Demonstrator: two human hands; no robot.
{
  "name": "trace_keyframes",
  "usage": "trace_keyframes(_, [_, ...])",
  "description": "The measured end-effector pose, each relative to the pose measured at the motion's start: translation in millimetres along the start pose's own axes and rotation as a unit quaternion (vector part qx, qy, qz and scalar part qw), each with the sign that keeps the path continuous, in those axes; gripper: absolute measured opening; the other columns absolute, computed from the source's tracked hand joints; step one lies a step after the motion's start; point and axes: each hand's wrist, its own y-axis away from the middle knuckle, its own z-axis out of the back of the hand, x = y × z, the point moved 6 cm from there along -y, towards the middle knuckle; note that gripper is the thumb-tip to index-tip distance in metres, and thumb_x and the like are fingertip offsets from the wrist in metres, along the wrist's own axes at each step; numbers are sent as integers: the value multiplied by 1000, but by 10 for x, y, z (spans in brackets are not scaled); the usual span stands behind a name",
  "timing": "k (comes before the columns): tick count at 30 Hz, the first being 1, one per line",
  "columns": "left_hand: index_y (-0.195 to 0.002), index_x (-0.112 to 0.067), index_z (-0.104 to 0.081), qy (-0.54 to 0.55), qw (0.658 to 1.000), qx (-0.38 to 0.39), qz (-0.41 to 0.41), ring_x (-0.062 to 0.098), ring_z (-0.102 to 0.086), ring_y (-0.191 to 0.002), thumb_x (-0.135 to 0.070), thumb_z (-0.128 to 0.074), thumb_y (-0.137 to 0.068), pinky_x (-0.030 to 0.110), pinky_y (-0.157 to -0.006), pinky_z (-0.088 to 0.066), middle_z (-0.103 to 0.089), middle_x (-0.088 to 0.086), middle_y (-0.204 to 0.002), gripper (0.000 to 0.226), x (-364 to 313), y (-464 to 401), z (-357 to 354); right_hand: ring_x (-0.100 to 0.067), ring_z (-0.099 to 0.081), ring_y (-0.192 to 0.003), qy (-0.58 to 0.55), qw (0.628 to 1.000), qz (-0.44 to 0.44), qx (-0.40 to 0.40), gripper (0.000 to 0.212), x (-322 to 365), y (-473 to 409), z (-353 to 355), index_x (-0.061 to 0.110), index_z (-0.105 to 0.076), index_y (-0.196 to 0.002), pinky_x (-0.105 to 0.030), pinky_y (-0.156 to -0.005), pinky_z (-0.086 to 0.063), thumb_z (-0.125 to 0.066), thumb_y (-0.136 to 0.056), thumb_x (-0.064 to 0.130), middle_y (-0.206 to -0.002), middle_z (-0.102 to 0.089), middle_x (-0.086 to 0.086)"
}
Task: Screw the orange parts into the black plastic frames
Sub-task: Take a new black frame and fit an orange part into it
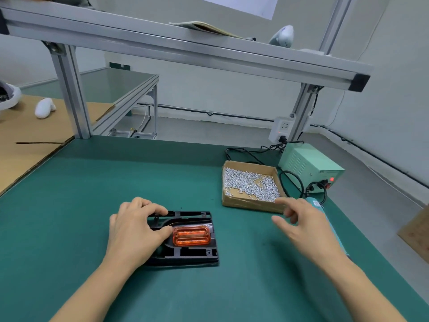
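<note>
Near the worktop's front edge, left hand pins frame and orange part; right hand hovers with fingers loose and holding nothing, so the unscrewed part could shift.

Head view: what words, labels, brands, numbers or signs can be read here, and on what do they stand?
"ED": the end of a longer marking on the front of the green power box, beside its lit red switch; the rest is blurred.
Label on the teal screwdriver: too small to read.
White sheet on the wall: no print visible.
Black frame and orange part: no text visible.
</note>
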Motion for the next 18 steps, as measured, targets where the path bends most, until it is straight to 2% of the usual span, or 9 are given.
trace_keyframes(2, [-83, -43, -62, 0, 1000, -8, 9, 10, -40, -104, -37, -77, -72, 29, -84, -20, -51, -18, -93, 20, -28, -21, 24, -18, -53, -89, 75, 995, -67, -17, 42, -310, 26, 180, 25, -59, -127, -30, -76, -41, -68, -87, 32, -95, -53, 5])
trace_keyframes(5, [-82, -42, -62, -11, 1000, -22, 3, 13, -41, -109, -35, -73, -76, 29, -84, -17, -53, -15, -94, 15, -154, -82, 42, -25, -50, -111, 168, 975, -147, -2, 55, -652, 66, 331, 22, -48, -139, -34, -82, -41, -62, -89, 40, -113, -51, -4])
trace_keyframes(8, [-86, -38, -65, -21, 999, -22, -26, 14, -41, -112, -33, -71, -79, 30, -86, -17, -52, -16, -96, 11, -379, -163, -19, -26, -46, -118, 236, 953, -187, 40, 63, -816, 82, 359, 20, -40, -143, -33, -85, -42, -57, -90, 49, -125, -49, -7])
trace_keyframes(11, [-88, -36, -68, -12, 998, -12, -68, 14, -43, -112, -32, -68, -81, 27, -82, -16, -53, -16, -97, 8, -696, -284, -148, -25, -49, -114, 267, 937, -210, 81, 58, -882, 88, 290, 21, -42, -136, -32, -79, -42, -53, -90, 55, -122, -49, -5])
trace_keyframes(14, [-91, -36, -69, -20, 994, 29, -104, 15, -45, -110, -34, -63, -86, 30, -85, -21, -59, -13, -103, 8, -1018, -451, -372, -23, -55, -101, 264, 929, -233, 111, 52, -912, 94, 222, 21, -46, -128, -30, -71, -46, -51, -89, 56, -116, -47, -4])
trace_keyframes(18, [-90, -33, -70, -8, 989, 76, -125, 16, -47, -104, -28, -58, -90, 32, -86, -25, -62, -10, -97, 13, -1345, -682, -702, -24, -59, -93, 246, 930, -249, 114, 55, -934, 96, 219, 26, -39, -134, -29, -67, -43, -49, -89, 57, -110, -50, -3])
